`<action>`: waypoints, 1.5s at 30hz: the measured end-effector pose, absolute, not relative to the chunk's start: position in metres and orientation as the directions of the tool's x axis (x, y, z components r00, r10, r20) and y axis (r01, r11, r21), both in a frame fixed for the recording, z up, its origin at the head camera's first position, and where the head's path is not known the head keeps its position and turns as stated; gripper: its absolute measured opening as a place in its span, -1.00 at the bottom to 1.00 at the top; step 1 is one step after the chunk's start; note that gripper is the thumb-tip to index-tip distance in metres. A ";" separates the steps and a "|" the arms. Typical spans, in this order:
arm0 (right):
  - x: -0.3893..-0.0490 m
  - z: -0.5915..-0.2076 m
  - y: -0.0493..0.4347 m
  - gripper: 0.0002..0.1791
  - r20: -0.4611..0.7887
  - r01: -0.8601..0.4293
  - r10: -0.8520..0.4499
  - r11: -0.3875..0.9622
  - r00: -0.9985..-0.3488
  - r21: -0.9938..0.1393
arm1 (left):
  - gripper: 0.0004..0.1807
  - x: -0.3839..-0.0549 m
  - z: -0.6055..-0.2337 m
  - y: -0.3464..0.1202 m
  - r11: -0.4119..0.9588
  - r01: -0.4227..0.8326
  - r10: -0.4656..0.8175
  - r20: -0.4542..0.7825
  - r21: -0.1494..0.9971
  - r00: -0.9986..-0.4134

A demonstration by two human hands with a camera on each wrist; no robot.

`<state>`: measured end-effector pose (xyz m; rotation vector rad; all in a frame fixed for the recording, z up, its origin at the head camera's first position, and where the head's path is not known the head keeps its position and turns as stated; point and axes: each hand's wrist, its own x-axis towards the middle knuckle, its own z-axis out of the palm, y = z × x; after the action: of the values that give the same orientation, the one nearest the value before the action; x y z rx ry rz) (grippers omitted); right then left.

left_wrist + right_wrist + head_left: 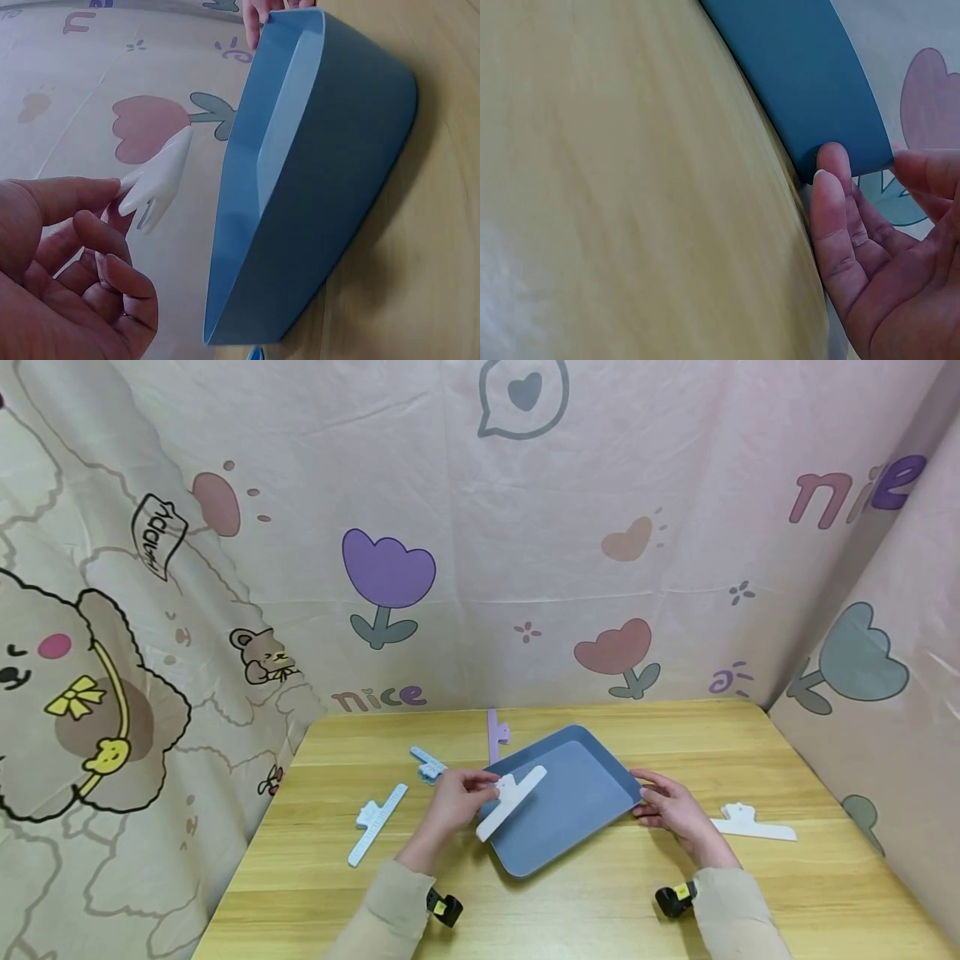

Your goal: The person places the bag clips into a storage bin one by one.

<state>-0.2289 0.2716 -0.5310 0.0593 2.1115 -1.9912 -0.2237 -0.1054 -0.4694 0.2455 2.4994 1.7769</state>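
Note:
A white long-bar clip [512,803] hangs over the left end of a blue-grey rectangular tray [562,802]. My left hand [459,800] pinches this clip by its handle between thumb and index finger, the other fingers loosely curled, as the left wrist view shows. The clip [161,180] is held apart from the tray wall [330,150] there. At the tray's right corner, my right hand [671,810] holds the rim and side with its fingertips. In the right wrist view, its fingers [831,217] touch the tray's outer wall [802,75].
On the wooden table [300,893], a pale blue clip [377,824] and a smaller blue clip [430,765] lie left of the tray. A purple clip [495,735] lies behind it, and another white clip [753,825] sits beyond my right hand. A printed curtain [480,568] hangs behind.

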 end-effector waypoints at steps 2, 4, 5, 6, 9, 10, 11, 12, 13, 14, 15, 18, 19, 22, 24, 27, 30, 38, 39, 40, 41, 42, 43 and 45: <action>-0.229 -0.531 0.272 -0.48 -0.198 0.191 -0.136 0.065 -0.971 -0.979 | -0.82 -0.224 -0.470 -0.101 0.318 0.090 0.171 0.036 0.944 -0.985; -0.229 -0.531 0.272 -0.48 -0.199 0.193 -0.138 0.060 -0.970 -0.979 | -0.82 -0.225 -0.470 -0.097 0.318 0.087 0.176 0.031 0.944 -0.984; -0.228 -0.531 0.272 -0.48 -0.200 0.193 -0.141 0.059 -0.970 -0.979 | -0.82 -0.226 -0.470 -0.095 0.320 0.087 0.180 0.030 0.944 -0.983; -0.228 -0.531 0.272 -0.48 -0.200 0.193 -0.141 0.058 -0.970 -0.979 | -0.82 -0.226 -0.469 -0.093 0.322 0.088 0.184 0.029 0.943 -0.982; -0.228 -0.531 0.272 -0.48 -0.203 0.197 -0.141 0.057 -0.969 -0.979 | -0.83 -0.226 -0.468 -0.086 0.341 0.074 0.189 0.009 0.937 -0.982; -0.228 -0.531 0.272 -0.48 -0.204 0.198 -0.140 0.057 -0.969 -0.979 | -0.83 -0.226 -0.468 -0.084 0.346 0.072 0.191 0.005 0.935 -0.982; -0.228 -0.531 0.272 -0.48 -0.205 0.199 -0.139 0.058 -0.969 -0.978 | -0.83 -0.226 -0.468 -0.081 0.348 0.076 0.196 0.006 0.934 -0.981; -0.228 -0.531 0.272 -0.48 -0.206 0.200 -0.138 0.060 -0.969 -0.978 | -0.83 -0.227 -0.467 -0.078 0.349 0.083 0.202 0.011 0.934 -0.979; -0.228 -0.531 0.272 -0.48 -0.207 0.200 -0.137 0.061 -0.969 -0.978 | -0.84 -0.227 -0.467 -0.076 0.350 0.087 0.207 0.014 0.933 -0.978; -0.228 -0.531 0.272 -0.48 -0.207 0.200 -0.135 0.063 -0.969 -0.978 | -0.84 -0.227 -0.467 -0.073 0.351 0.098 0.215 0.021 0.931 -0.976; -0.228 -0.531 0.272 -0.48 -0.208 0.201 -0.134 0.064 -0.969 -0.978 | -0.85 -0.228 -0.467 -0.071 0.355 0.105 0.221 0.026 0.929 -0.975; -0.228 -0.530 0.272 -0.48 -0.208 0.200 -0.134 0.067 -0.969 -0.977 | -0.86 -0.230 -0.467 -0.064 0.360 0.124 0.239 0.038 0.925 -0.970; -0.228 -0.530 0.272 -0.48 -0.207 0.200 -0.133 0.066 -0.969 -0.978 | -0.86 -0.230 -0.467 -0.062 0.360 0.120 0.242 0.032 0.925 -0.970; -0.228 -0.531 0.272 -0.48 -0.208 0.201 -0.133 0.066 -0.969 -0.977 | -0.87 -0.231 -0.466 -0.055 0.357 0.112 0.255 0.018 0.927 -0.967; -0.228 -0.531 0.272 -0.48 -0.210 0.203 -0.131 0.065 -0.969 -0.977 | -0.87 -0.232 -0.466 -0.052 0.352 0.101 0.262 0.005 0.931 -0.965; -0.228 -0.531 0.271 -0.48 -0.209 0.203 -0.131 0.064 -0.969 -0.977 | -0.88 -0.233 -0.468 -0.048 0.351 0.075 0.261 -0.021 0.933 -0.965; -0.228 -0.530 0.271 -0.48 -0.210 0.203 -0.131 0.065 -0.969 -0.977 | -0.88 -0.233 -0.473 -0.044 0.361 0.064 0.265 -0.037 0.930 -0.963; -0.228 -0.530 0.270 -0.48 -0.208 0.202 -0.132 0.059 -0.969 -0.978 | -0.89 -0.229 -0.486 -0.038 0.403 0.071 0.286 -0.051 0.913 -0.957; -0.228 -0.530 0.269 -0.48 -0.208 0.203 -0.131 0.056 -0.969 -0.978 | -0.89 -0.228 -0.487 -0.038 0.407 0.070 0.288 -0.055 0.911 -0.956; -0.228 -0.530 0.270 -0.48 -0.208 0.202 -0.131 0.056 -0.969 -0.978 | -0.89 -0.227 -0.488 -0.037 0.406 0.072 0.292 -0.055 0.911 -0.955; -0.228 -0.530 0.270 -0.48 -0.208 0.202 -0.130 0.057 -0.969 -0.978 | -0.89 -0.226 -0.489 -0.036 0.408 0.071 0.297 -0.058 0.910 -0.953; -0.228 -0.530 0.270 -0.48 -0.209 0.203 -0.129 0.057 -0.969 -0.978 | -0.89 -0.225 -0.491 -0.036 0.408 0.073 0.302 -0.059 0.910 -0.951; -0.228 -0.530 0.270 -0.48 -0.209 0.203 -0.128 0.058 -0.969 -0.977 | -0.89 -0.225 -0.492 -0.035 0.409 0.076 0.308 -0.060 0.909 -0.949; -0.228 -0.530 0.270 -0.48 -0.210 0.204 -0.125 0.060 -0.970 -0.977 | -0.88 -0.224 -0.493 -0.034 0.412 0.084 0.319 -0.057 0.907 -0.946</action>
<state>-0.2277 0.2697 -0.5295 0.0796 2.0985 -2.0011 -0.2239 -0.0338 -0.4933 0.3555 2.4467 1.5519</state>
